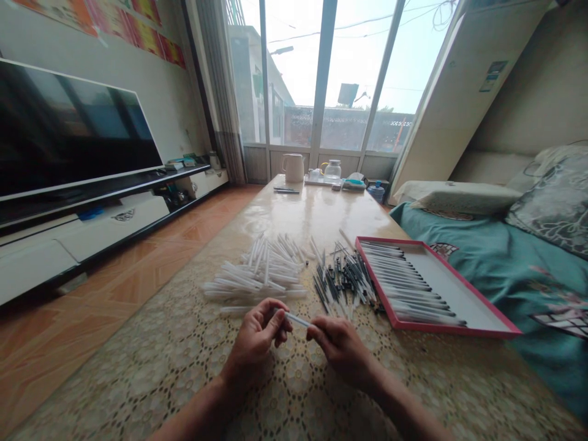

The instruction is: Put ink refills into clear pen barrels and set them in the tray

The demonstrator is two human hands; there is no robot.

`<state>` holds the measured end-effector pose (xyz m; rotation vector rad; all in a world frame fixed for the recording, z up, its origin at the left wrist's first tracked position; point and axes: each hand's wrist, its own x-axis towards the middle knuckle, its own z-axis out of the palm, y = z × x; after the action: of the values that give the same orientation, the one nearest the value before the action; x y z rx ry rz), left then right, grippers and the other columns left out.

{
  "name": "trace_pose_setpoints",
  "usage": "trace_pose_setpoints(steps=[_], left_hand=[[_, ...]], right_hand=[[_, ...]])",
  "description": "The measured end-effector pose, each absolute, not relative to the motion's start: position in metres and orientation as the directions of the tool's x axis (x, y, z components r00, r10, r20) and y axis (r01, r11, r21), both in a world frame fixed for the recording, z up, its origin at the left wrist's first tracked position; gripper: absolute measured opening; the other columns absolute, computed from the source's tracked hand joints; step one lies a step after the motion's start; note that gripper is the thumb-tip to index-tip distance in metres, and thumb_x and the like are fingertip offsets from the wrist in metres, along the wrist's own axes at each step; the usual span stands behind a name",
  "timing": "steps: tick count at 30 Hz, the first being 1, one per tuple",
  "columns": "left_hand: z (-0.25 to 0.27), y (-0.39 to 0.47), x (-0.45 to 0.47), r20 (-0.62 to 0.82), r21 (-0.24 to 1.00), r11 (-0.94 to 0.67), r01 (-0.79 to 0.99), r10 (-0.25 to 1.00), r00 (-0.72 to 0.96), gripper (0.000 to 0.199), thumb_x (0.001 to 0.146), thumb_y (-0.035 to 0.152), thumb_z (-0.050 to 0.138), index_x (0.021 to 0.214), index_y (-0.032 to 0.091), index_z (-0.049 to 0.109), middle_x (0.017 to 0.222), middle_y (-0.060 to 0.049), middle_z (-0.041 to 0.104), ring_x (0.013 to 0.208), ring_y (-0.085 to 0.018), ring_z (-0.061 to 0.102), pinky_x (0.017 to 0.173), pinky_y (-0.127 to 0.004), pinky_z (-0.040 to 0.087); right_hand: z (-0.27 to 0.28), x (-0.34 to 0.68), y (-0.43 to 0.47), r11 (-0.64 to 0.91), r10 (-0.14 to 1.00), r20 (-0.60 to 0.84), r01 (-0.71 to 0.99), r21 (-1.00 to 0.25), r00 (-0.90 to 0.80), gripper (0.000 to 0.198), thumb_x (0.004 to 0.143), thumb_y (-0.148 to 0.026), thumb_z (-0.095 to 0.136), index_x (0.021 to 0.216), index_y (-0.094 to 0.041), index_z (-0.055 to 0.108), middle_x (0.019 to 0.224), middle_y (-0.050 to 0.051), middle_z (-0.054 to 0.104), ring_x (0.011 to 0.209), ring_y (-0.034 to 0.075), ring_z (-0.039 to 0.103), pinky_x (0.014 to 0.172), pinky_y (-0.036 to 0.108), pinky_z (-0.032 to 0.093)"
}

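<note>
Hands (257, 334) (340, 344) over patterned table (169, 349), windows (294, 67) beyond

Free tabletop (316, 214) beyond white tubes (261, 275)

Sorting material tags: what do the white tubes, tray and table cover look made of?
White tubes: likely translucent plastic, by their milky look.
Tray: probably matte cardboard, by its thin, straight pink walls.
Table cover: maybe glossy vinyl, given window glare over its floral pattern; coated cloth possible.

Bright daylight is pouring through the window (324, 73), glaring on the worktop (316, 213); the foreground is lying dimmer, and wide-angle distortion is stretching the edges.
</note>
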<state>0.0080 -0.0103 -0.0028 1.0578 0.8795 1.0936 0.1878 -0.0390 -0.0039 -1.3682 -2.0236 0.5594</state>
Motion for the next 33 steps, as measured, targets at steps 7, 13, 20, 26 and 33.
trace_pose_setpoints(steps=[7, 13, 20, 26, 33], left_hand=[[-0.005, -0.007, 0.009, 0.007, 0.974, 0.058, -0.217, 0.958, 0.286, 0.027, 0.074, 0.04, 0.066, 0.083, 0.016, 0.057, 0.059, 0.0, 0.063, 0.047, -0.009, 0.052, 0.044, -0.02, 0.038], [-0.001, -0.006, 0.011, -0.075, 0.981, 0.114, -0.158, 0.97, 0.232, 0.07, 0.068, 0.049, 0.067, 0.124, 0.015, 0.042, 0.063, 0.0, 0.065, 0.045, -0.01, 0.053, 0.044, -0.021, 0.039], [-0.002, -0.004, 0.011, -0.077, 0.977, 0.113, -0.183, 0.979, 0.19, 0.06, 0.068, 0.048, 0.067, 0.113, 0.013, 0.049, 0.06, 0.001, 0.063, 0.045, -0.01, 0.053, 0.042, -0.02, 0.037], [0.001, -0.007, 0.012, -0.075, 0.979, 0.11, -0.173, 0.977, 0.199, 0.053, 0.071, 0.045, 0.066, 0.109, 0.013, 0.049, 0.061, 0.001, 0.062, 0.046, -0.01, 0.052, 0.042, -0.02, 0.037], [-0.001, -0.006, 0.011, -0.071, 0.986, 0.104, -0.132, 0.971, 0.228, 0.048, 0.073, 0.044, 0.064, 0.107, 0.014, 0.05, 0.063, 0.001, 0.062, 0.047, -0.01, 0.053, 0.043, -0.02, 0.037]], right_hand=[[0.001, 0.193, -0.037, 0.33, 0.939, 0.196, 0.588, -0.738, -0.281, 0.035, 0.09, -0.035, 0.042, 0.07, -0.016, 0.064, 0.057, -0.002, 0.055, 0.055, 0.01, 0.049, 0.053, 0.019, 0.034], [0.014, 0.211, -0.031, 0.317, 0.935, 0.321, 0.759, -0.569, -0.15, 0.029, 0.092, -0.032, 0.039, 0.079, -0.018, 0.061, 0.065, 0.002, 0.062, 0.06, 0.014, 0.056, 0.057, 0.023, 0.035], [0.066, 0.267, -0.034, 0.132, 0.957, 0.287, 0.816, -0.563, 0.044, 0.026, 0.09, -0.027, 0.036, 0.105, -0.019, 0.056, 0.059, 0.001, 0.062, 0.053, 0.015, 0.057, 0.052, 0.024, 0.036], [0.066, 0.345, -0.045, -0.027, 0.963, 0.258, 0.979, -0.201, 0.08, 0.021, 0.084, -0.024, 0.045, 0.091, -0.021, 0.065, 0.082, 0.008, 0.067, 0.07, 0.018, 0.061, 0.058, 0.025, 0.036], [0.033, 0.399, -0.07, -0.038, 0.98, 0.197, 0.992, 0.121, 0.014, 0.023, 0.081, -0.016, 0.049, 0.084, -0.026, 0.069, 0.081, 0.005, 0.064, 0.079, 0.02, 0.06, 0.064, 0.029, 0.033]])
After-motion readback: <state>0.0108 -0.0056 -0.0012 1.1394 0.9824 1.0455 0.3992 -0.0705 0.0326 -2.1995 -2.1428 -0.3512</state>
